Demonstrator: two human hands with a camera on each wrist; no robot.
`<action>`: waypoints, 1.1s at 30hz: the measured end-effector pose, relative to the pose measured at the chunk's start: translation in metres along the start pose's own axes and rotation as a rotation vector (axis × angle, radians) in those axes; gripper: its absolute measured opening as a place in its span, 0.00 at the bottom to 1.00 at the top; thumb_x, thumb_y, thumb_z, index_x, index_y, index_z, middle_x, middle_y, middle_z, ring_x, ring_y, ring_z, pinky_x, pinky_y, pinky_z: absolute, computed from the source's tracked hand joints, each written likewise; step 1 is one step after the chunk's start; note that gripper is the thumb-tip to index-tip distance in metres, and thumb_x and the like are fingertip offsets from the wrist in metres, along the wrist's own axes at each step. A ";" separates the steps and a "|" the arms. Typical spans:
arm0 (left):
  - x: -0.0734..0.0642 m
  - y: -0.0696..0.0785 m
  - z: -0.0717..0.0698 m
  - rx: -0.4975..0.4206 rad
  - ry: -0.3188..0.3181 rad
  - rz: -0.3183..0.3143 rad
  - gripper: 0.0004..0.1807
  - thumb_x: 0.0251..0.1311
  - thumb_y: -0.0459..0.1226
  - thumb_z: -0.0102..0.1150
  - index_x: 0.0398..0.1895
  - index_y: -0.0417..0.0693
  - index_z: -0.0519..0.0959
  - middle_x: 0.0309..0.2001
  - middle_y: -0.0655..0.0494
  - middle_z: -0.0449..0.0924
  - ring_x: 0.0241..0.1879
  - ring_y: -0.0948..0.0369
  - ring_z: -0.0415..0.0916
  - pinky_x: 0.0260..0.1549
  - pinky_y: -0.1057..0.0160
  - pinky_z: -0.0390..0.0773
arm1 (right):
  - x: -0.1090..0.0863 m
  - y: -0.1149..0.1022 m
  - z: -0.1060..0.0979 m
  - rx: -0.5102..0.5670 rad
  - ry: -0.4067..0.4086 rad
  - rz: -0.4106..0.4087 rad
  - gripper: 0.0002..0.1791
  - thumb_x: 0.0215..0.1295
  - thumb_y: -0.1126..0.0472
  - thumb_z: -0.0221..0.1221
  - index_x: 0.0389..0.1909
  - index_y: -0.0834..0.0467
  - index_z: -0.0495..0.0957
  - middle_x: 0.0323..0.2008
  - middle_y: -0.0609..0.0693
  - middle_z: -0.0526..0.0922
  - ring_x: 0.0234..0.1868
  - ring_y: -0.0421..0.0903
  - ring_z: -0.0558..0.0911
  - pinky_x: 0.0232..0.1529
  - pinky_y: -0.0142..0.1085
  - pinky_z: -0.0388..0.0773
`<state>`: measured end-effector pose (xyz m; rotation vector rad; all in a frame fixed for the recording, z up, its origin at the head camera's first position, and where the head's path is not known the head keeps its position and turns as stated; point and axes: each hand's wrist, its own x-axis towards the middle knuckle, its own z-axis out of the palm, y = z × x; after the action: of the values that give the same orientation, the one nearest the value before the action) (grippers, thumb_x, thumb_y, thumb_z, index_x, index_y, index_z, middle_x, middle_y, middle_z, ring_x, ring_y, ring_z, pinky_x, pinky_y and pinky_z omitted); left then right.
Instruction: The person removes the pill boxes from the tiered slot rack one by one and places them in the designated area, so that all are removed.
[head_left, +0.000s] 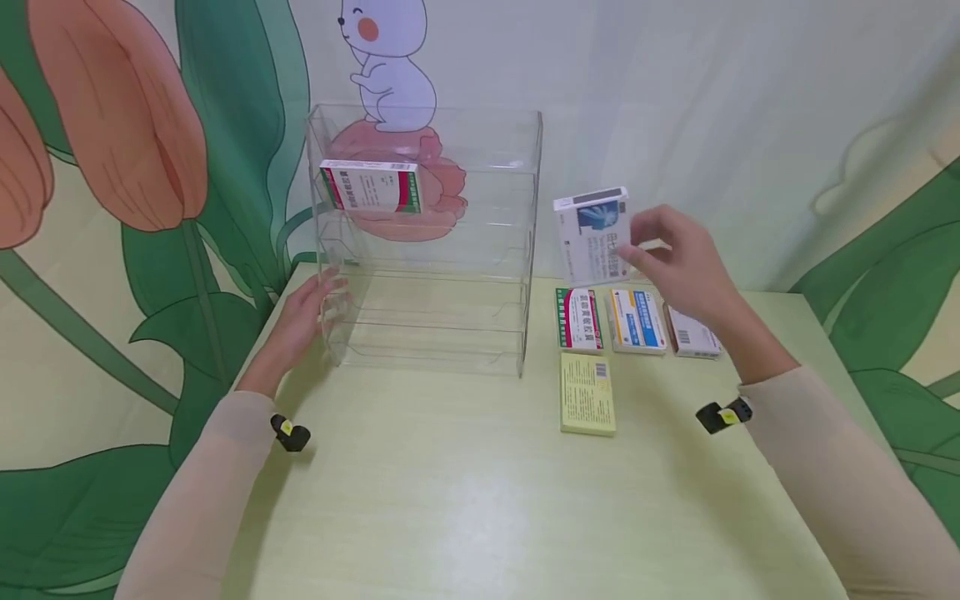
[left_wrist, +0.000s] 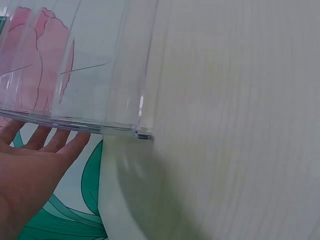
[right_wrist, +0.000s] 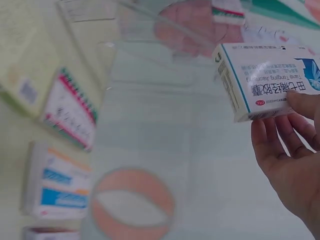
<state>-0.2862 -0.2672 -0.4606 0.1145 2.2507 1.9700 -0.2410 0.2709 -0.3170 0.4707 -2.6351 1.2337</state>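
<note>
A white medicine box with a blue picture [head_left: 592, 237] is pinched between the thumb and fingers of my right hand [head_left: 678, 258]. It hangs in the air to the right of the clear acrylic rack [head_left: 427, 362]. In the right wrist view, the thumb lies on the box's printed face [right_wrist: 272, 80] and the fingers are under its edge. My left hand [head_left: 300, 321] rests its extended fingers [left_wrist: 75, 145] against the rack's left side wall. On an upper shelf of the rack, at the left, leans a red, green and white medicine box [head_left: 372, 187].
Right of the rack, a red-and-green box [head_left: 579, 319], a blue-and-orange box [head_left: 637, 321] and a brown-edged box [head_left: 692, 333] lie in a row. A yellow box [head_left: 587, 396] lies in front. A printed curtain [head_left: 675, 100] hangs behind the table [head_left: 450, 483].
</note>
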 end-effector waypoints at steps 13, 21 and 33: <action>-0.003 -0.003 -0.002 0.040 0.002 -0.003 0.39 0.83 0.54 0.47 0.88 0.56 0.47 0.83 0.42 0.54 0.81 0.46 0.54 0.75 0.37 0.61 | -0.077 0.106 -0.004 -0.002 -0.089 0.299 0.29 0.79 0.43 0.59 0.67 0.61 0.74 0.60 0.59 0.81 0.62 0.59 0.79 0.56 0.36 0.79; -0.001 -0.002 0.001 0.048 -0.008 0.000 0.38 0.83 0.53 0.47 0.88 0.57 0.47 0.83 0.43 0.55 0.81 0.45 0.55 0.75 0.38 0.61 | -0.111 0.140 0.005 0.014 -0.137 0.326 0.27 0.80 0.49 0.59 0.65 0.67 0.75 0.56 0.63 0.82 0.55 0.60 0.83 0.45 0.21 0.80; -0.001 -0.004 -0.003 0.083 -0.022 -0.016 0.38 0.82 0.56 0.46 0.88 0.62 0.48 0.84 0.50 0.56 0.81 0.49 0.57 0.75 0.38 0.62 | -0.138 0.158 0.015 0.095 -0.294 0.472 0.35 0.81 0.48 0.59 0.73 0.71 0.66 0.60 0.66 0.79 0.55 0.56 0.83 0.50 0.34 0.86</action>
<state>-0.2859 -0.2709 -0.4643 0.1266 2.3121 1.8582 -0.1702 0.3827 -0.4807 0.0366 -3.0643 1.5257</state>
